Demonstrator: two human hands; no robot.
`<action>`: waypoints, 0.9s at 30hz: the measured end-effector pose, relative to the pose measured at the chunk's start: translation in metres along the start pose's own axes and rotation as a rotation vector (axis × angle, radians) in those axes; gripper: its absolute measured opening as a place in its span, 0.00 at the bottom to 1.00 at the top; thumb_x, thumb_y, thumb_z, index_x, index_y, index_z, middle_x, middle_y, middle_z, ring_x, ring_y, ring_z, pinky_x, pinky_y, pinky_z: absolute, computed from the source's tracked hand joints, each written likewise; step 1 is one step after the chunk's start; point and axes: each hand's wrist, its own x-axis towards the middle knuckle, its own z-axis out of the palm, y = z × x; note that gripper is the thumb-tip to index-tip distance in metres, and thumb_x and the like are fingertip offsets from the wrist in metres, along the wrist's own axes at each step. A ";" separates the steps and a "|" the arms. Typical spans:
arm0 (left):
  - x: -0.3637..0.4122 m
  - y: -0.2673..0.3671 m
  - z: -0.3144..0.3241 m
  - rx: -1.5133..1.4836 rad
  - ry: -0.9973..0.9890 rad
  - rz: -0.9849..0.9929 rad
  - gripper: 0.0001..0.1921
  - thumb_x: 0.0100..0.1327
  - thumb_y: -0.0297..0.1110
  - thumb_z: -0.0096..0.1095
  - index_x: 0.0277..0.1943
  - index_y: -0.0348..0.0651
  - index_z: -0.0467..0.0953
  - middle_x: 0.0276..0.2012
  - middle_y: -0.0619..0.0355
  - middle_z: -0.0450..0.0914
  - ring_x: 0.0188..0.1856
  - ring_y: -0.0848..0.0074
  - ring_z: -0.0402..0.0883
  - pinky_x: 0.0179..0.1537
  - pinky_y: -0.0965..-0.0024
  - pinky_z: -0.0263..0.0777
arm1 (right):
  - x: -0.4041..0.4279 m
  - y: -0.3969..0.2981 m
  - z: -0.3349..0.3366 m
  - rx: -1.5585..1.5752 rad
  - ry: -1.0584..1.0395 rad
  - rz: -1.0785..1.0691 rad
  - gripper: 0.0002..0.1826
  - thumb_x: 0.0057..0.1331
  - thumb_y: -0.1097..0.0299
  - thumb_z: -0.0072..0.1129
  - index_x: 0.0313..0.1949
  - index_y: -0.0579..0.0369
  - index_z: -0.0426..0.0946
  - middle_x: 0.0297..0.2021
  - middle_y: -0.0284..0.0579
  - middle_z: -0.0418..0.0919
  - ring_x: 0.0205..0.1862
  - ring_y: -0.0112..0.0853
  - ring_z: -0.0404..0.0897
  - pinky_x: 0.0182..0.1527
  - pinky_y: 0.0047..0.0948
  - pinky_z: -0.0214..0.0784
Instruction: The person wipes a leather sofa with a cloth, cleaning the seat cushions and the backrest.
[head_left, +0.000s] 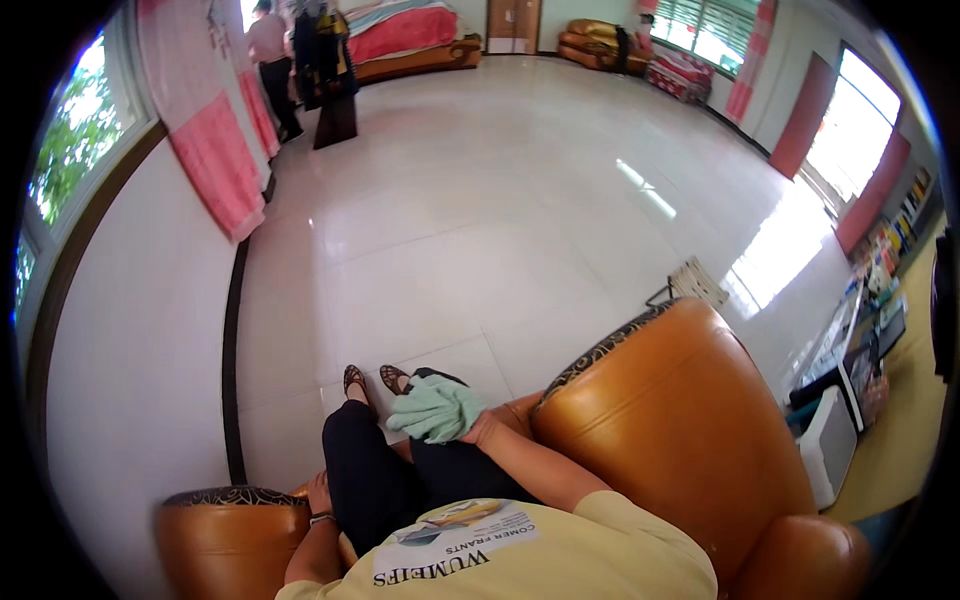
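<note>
My right hand (479, 428) holds a bunched light-green cloth (437, 409) over my right knee. The cloth's folds hide most of the fingers. On the other side, my left hand (319, 493) rests low beside my left thigh, against the orange leather seat (347, 550). A band circles that wrist, and the fingers are too small and partly covered to make out. I am seated in dark trousers (367, 465), between a low leather armrest (232, 551) and a large leather sofa section (667, 420) with black patterned trim.
A desk (892, 450) with a white device (829, 450) and clutter stands at right. A striped folding stool (696, 281) is behind the sofa section. Pale floor tiles (450, 247) stretch ahead. A person (271, 64) stands by a clothes rack (324, 60), near a bed (405, 34).
</note>
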 end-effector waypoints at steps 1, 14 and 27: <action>-0.005 -0.002 -0.002 -0.019 -0.029 -0.043 0.24 0.69 0.42 0.38 0.59 0.35 0.70 0.57 0.44 0.71 0.61 0.53 0.66 0.63 0.53 0.58 | -0.003 0.004 0.004 0.079 -0.152 0.057 0.22 0.72 0.50 0.39 0.34 0.57 0.73 0.35 0.49 0.76 0.40 0.44 0.78 0.42 0.36 0.74; -0.002 0.029 -0.051 0.272 -0.473 0.181 0.47 0.51 0.46 0.65 0.69 0.35 0.51 0.67 0.41 0.58 0.69 0.49 0.55 0.69 0.49 0.47 | 0.012 0.007 -0.037 0.245 -0.279 0.115 0.22 0.74 0.53 0.34 0.55 0.55 0.68 0.51 0.52 0.73 0.52 0.47 0.73 0.52 0.41 0.68; -0.019 -0.021 -0.011 0.257 -0.349 0.309 0.33 0.61 0.40 0.52 0.66 0.35 0.58 0.68 0.42 0.55 0.70 0.47 0.51 0.68 0.44 0.43 | 0.048 -0.008 -0.068 0.133 -0.208 0.001 0.25 0.74 0.56 0.30 0.62 0.57 0.64 0.58 0.52 0.71 0.60 0.47 0.70 0.61 0.48 0.64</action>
